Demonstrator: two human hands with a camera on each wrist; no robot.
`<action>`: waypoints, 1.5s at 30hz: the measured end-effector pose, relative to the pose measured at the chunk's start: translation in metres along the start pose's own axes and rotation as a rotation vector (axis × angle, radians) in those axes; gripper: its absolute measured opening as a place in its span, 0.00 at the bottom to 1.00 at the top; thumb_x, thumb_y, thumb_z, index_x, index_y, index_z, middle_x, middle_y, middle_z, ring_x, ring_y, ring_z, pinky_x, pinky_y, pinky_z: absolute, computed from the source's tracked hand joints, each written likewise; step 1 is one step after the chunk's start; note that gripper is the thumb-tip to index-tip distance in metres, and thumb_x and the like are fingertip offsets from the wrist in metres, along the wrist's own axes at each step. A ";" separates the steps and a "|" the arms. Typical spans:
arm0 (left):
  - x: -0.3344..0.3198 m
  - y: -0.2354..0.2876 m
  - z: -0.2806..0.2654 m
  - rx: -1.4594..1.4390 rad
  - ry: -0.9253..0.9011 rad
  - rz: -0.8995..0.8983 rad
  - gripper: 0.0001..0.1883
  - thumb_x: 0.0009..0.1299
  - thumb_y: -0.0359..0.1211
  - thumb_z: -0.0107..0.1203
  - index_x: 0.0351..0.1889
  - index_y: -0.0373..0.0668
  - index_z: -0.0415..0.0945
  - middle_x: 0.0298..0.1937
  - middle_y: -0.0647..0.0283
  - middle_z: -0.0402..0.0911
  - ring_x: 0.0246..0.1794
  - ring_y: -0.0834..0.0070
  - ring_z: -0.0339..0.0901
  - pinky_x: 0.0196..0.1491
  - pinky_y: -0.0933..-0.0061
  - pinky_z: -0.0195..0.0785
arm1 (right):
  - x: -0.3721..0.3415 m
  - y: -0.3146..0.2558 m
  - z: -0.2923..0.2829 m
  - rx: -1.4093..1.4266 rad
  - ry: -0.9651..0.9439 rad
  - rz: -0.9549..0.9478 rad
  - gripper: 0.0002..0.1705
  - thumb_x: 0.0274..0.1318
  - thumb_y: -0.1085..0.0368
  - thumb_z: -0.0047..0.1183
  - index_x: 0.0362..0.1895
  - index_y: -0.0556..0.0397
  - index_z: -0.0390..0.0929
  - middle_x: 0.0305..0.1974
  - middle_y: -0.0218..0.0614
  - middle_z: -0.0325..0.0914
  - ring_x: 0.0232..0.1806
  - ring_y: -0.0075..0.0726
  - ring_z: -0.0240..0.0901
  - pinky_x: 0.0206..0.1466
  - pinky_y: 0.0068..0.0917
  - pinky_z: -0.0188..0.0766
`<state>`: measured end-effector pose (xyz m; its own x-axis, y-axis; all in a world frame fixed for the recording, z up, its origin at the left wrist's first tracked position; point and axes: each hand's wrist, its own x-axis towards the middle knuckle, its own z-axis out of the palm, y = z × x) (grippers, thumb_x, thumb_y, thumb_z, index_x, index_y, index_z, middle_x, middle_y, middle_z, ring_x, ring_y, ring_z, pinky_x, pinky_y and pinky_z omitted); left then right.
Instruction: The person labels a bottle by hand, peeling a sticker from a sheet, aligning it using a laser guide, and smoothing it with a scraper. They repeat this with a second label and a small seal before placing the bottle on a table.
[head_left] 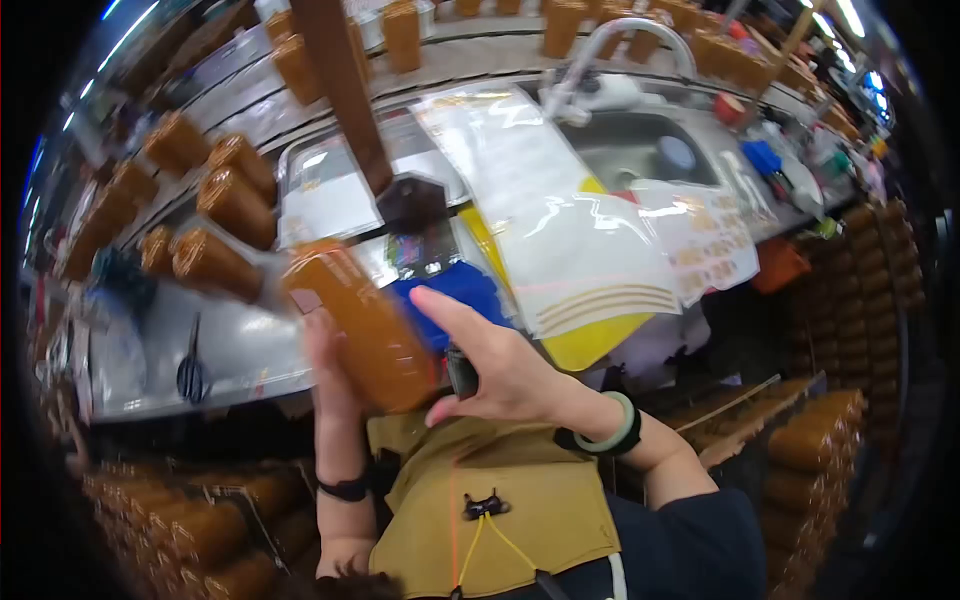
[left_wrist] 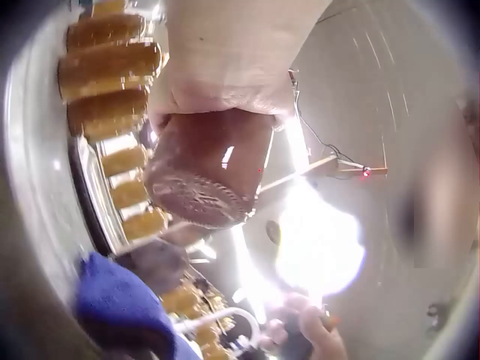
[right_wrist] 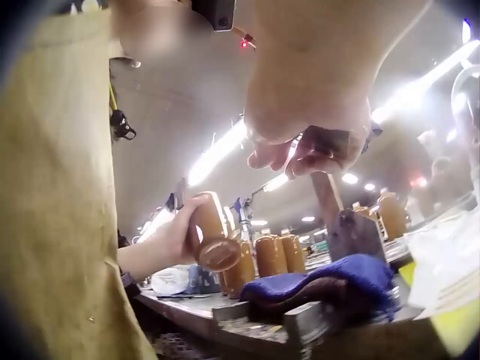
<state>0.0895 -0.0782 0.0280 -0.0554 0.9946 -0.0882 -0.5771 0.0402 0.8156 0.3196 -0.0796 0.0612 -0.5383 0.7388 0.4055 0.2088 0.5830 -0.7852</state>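
Observation:
My left hand (head_left: 325,345) grips a glossy brown bottle (head_left: 362,325) round its side. The bottle is tilted above the front edge of the metal counter, and its ridged round base (left_wrist: 199,199) shows in the left wrist view. My right hand (head_left: 495,365) is just right of the bottle, index finger and thumb spread apart. A small dark object (right_wrist: 328,139) lies in its curled fingers; its kind cannot be made out. Beyond the hands a blue cloth (head_left: 465,300) lies at the foot of a brown post (head_left: 345,90).
Several similar brown bottles (head_left: 235,205) stand at the back left. Dark-handled scissors (head_left: 192,375) lie on the counter (head_left: 250,350). Printed clear sheets (head_left: 590,260) lie over a yellow piece (head_left: 590,345) in front of a sink (head_left: 640,150). Stacked bottles (head_left: 815,440) flank the person below.

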 end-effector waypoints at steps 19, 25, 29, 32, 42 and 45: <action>0.072 -0.052 0.022 0.966 0.074 0.382 0.24 0.86 0.39 0.43 0.69 0.27 0.68 0.64 0.43 0.75 0.66 0.58 0.73 0.67 0.63 0.67 | 0.002 0.052 -0.017 -0.089 0.105 0.160 0.53 0.42 0.65 0.81 0.74 0.56 0.68 0.55 0.45 0.82 0.50 0.39 0.81 0.52 0.31 0.76; 0.016 -0.037 0.012 0.829 -0.047 0.369 0.31 0.78 0.36 0.57 0.75 0.32 0.63 0.72 0.50 0.66 0.70 0.60 0.69 0.70 0.58 0.67 | -0.040 0.076 -0.097 -0.446 0.159 0.678 0.11 0.55 0.64 0.70 0.36 0.59 0.86 0.31 0.44 0.83 0.32 0.36 0.80 0.40 0.30 0.75; -0.004 -0.048 0.025 0.919 -0.100 0.524 0.49 0.60 0.38 0.77 0.76 0.34 0.62 0.73 0.50 0.65 0.73 0.57 0.66 0.72 0.57 0.64 | -0.053 0.087 -0.093 -0.661 0.084 0.787 0.17 0.49 0.58 0.73 0.35 0.59 0.85 0.32 0.50 0.84 0.37 0.54 0.83 0.45 0.42 0.78; -0.008 -0.054 0.026 1.079 -0.051 0.605 0.56 0.50 0.37 0.84 0.76 0.36 0.62 0.72 0.49 0.66 0.73 0.55 0.66 0.72 0.57 0.64 | -0.050 0.089 -0.096 -0.556 0.061 0.893 0.16 0.49 0.58 0.69 0.37 0.56 0.85 0.36 0.50 0.86 0.42 0.56 0.84 0.49 0.45 0.79; -0.008 -0.051 0.034 0.852 -0.003 0.374 0.48 0.54 0.28 0.79 0.74 0.35 0.66 0.69 0.51 0.71 0.69 0.54 0.69 0.71 0.58 0.65 | -0.054 0.094 -0.099 -0.477 0.058 0.809 0.10 0.55 0.68 0.65 0.41 0.56 0.85 0.32 0.47 0.85 0.35 0.50 0.84 0.43 0.37 0.78; -0.012 -0.053 0.019 1.080 -0.041 0.585 0.47 0.57 0.28 0.74 0.76 0.34 0.62 0.73 0.44 0.69 0.72 0.46 0.68 0.73 0.55 0.62 | -0.055 0.097 -0.100 -0.452 0.011 0.783 0.07 0.59 0.70 0.64 0.40 0.61 0.84 0.27 0.38 0.83 0.29 0.28 0.77 0.37 0.28 0.75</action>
<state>0.1361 -0.0901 -0.0038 -0.0424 0.8909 0.4522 0.4978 -0.3736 0.7827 0.4515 -0.0302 0.0100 -0.0999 0.9817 -0.1619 0.8142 -0.0129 -0.5804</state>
